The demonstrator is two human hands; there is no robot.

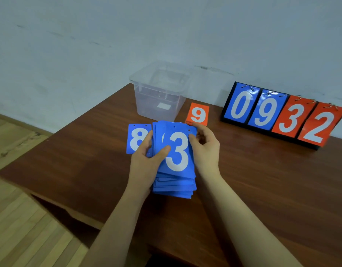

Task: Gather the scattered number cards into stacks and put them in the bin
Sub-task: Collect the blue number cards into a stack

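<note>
Left hand (147, 158): curled round the left edge of the blue card stack (175, 164), thumb laid across the face of the top card beside the white "3", fingers behind and out of sight. Right hand (204, 149): grips the stack's right edge near the upper corner, thumb on the face, fingers curled behind. The stack is held between both hands, above the table (262, 180), tilted so its face looks up toward the camera. Whether its lower end rests on the table cannot be told.

Orientation: the stack's long axis runs from near to far, punched holes at the far end, the "3" reading upright to the person. The lower cards are fanned slightly and unevenly at the near end.

Surroundings: a blue "8" card (136, 138) lies flat just left of the stack, partly covered by the left hand. An orange "9" card (197, 114) lies just beyond the right hand, close to the stack's far right corner. The clear plastic bin (158, 93) stands open beyond both, near the table's far left corner and the wall. A flip scoreboard (282, 114) reading 0 9 3 2 stands well to the right, against the wall.

Clearances: bare tabletop lies right of the forearms and between the stack and the scoreboard. The table's left edge runs diagonally, with bare wood between it and the left hand; wooden floor (21, 218) lies beyond.
</note>
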